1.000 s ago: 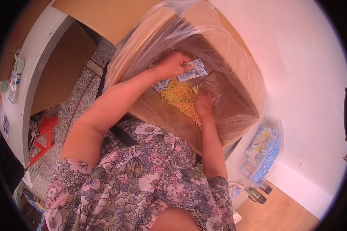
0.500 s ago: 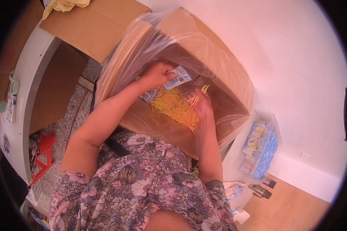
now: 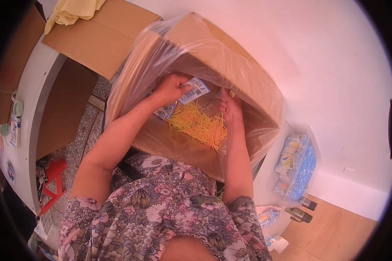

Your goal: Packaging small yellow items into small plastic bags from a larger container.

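My left hand (image 3: 170, 90) is closed on a small blue-and-white packet (image 3: 195, 90), gripping it inside a large cardboard box (image 3: 246, 65) lined with clear plastic. Under that hand more such packets (image 3: 164, 113) lie beside a loose heap of thin yellow sticks (image 3: 200, 126). My right hand (image 3: 231, 105) is curled at the heap's far right edge, and a few yellow stick ends (image 3: 232, 94) poke out past its fingers. The rest of what it holds is hidden by the fingers.
At right stands a clear bag of packets (image 3: 296, 165), with dark bottles (image 3: 299, 214) near it. A cardboard flap (image 3: 100, 35) with a yellow cloth (image 3: 69, 13) lies at the far left, above a white table edge (image 3: 26, 143). A red stool (image 3: 55, 182) is on the floor.
My right hand has turned over and closed more around the yellow sticks, moving slightly farther away. My left hand, still gripping the packet, has shifted slightly left.
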Available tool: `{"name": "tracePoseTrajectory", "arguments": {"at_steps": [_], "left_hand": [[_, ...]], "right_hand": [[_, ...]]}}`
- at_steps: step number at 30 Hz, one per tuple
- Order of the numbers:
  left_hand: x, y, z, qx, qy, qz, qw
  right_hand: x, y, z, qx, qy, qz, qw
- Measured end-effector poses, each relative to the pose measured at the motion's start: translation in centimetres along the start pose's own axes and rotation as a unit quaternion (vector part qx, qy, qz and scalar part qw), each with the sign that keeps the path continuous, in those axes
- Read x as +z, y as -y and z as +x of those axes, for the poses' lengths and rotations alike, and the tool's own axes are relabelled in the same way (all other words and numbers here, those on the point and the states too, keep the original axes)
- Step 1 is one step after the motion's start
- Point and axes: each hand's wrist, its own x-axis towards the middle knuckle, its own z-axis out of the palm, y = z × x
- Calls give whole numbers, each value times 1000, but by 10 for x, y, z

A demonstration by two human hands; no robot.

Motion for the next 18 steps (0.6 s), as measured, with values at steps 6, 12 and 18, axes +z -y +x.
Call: {"name": "tracePoseTrajectory", "arguments": {"at_steps": [6,12,18], "left_hand": [[1,2,0,21,-12,17,1000],[-2,-3,-3,-15,23,16,999],[-1,-26,-18,-94,277,-117,949]], "right_hand": [[11,4,6,13,-54,-28,998],[-2,-6,3,53,81,94,991],[1,-12,-1,-22,-23,334,942]]}}
